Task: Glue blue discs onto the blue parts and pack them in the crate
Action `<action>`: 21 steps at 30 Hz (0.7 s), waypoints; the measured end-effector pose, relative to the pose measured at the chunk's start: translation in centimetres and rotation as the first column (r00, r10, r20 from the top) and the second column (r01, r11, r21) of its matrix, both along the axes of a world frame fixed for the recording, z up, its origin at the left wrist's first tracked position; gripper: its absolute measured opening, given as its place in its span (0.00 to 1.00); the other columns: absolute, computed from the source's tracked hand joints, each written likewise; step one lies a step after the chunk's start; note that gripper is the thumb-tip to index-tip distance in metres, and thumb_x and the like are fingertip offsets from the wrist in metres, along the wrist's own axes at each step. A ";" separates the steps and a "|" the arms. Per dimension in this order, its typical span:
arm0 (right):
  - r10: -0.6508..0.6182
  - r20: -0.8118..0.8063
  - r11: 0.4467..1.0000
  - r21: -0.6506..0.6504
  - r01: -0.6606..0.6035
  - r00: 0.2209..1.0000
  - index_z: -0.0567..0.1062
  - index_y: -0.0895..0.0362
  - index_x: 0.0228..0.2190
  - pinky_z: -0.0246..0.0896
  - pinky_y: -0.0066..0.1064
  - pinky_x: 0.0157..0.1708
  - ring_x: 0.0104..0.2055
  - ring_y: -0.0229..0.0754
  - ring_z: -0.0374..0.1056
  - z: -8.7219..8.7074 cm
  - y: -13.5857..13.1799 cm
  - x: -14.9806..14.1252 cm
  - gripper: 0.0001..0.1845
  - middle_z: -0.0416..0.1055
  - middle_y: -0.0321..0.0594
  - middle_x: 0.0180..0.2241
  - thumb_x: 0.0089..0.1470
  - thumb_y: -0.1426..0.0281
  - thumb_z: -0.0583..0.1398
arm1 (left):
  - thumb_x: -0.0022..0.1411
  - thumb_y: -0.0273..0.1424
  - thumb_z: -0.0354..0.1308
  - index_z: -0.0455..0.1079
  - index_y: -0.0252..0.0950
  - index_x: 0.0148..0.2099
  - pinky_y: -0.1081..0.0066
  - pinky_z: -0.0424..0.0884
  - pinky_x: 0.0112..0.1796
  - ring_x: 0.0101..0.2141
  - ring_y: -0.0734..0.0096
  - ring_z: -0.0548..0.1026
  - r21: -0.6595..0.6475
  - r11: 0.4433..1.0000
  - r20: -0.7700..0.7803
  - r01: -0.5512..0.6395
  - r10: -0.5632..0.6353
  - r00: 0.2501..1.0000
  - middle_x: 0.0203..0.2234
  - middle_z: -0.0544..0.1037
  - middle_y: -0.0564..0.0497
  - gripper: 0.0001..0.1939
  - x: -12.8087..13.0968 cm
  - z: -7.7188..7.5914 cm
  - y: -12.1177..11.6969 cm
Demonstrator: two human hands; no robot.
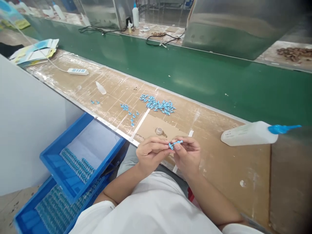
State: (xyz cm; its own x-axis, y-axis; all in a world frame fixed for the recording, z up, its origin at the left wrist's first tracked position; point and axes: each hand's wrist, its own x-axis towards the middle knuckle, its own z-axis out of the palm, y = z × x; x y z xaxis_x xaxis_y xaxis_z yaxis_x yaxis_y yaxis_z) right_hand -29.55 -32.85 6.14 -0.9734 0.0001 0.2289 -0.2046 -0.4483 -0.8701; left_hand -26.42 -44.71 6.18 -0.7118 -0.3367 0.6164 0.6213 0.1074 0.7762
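Observation:
My left hand [151,152] and my right hand [188,155] meet above the table's near edge. Both are closed, pinching a small blue plastic piece [171,146] between the fingertips. Whether it is one part or two fitted together, I cannot make out. Just beyond my fingers, a small clear round cup [159,131] sits on a cardboard sheet [151,125]. Farther off lies a heap of small blue pieces [161,105]. To its left are several loose blue round-ended pieces [133,119].
A large white bottle with a blue nozzle [248,134] lies at right. A small white squeeze bottle [100,88] and power strip [78,71] are at left. Stacked blue trays [48,162] hold rows of pieces below the table. A green conveyor belt [170,65] runs behind.

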 end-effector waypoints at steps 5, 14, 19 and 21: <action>0.291 0.194 0.957 -0.063 -0.284 0.937 0.80 0.49 0.32 0.73 0.25 0.28 0.27 0.34 0.74 0.8 -1.8 0.5 0.08 0.78 0.33 0.26 0.46 0.67 0.70 | 0.48 0.24 0.72 0.78 0.40 0.40 0.66 0.79 0.38 0.36 0.68 0.81 -0.043 0.992 0.053 -0.118 0.120 0.991 0.36 0.82 0.49 0.15 2.8 -0.4 -1.9; 0.587 0.538 0.634 0.159 -0.757 0.605 0.80 0.59 0.37 0.69 0.25 0.23 0.25 0.36 0.72 -2.2 -10.0 3.5 0.20 0.76 0.38 0.26 0.43 0.60 0.71 | 0.58 0.27 0.64 0.78 0.39 0.38 0.66 0.76 0.40 0.37 0.69 0.79 -0.188 0.739 0.340 -0.647 0.667 0.663 0.35 0.80 0.49 0.05 16.0 -6.1 -10.9; 0.674 0.470 0.424 0.385 -0.820 0.570 0.78 0.63 0.40 0.73 0.31 0.28 0.28 0.40 0.74 -7.8 -19.8 4.7 0.27 0.78 0.43 0.28 0.43 0.56 0.71 | 0.64 0.39 0.56 0.74 0.37 0.46 0.66 0.73 0.45 0.42 0.66 0.77 -0.376 0.222 0.511 -0.900 0.860 -0.001 0.41 0.78 0.45 0.13 26.7 -10.6 -18.6; 0.693 0.451 0.335 0.488 -0.806 0.562 0.78 0.64 0.39 0.74 0.34 0.33 0.28 0.42 0.75 -10.3 -24.9 5.0 0.28 0.78 0.44 0.27 0.44 0.54 0.69 | 0.65 0.43 0.54 0.69 0.35 0.53 0.64 0.72 0.47 0.46 0.65 0.75 -0.408 0.115 0.552 -0.906 0.821 -0.145 0.47 0.75 0.41 0.21 30.2 -12.4 -21.6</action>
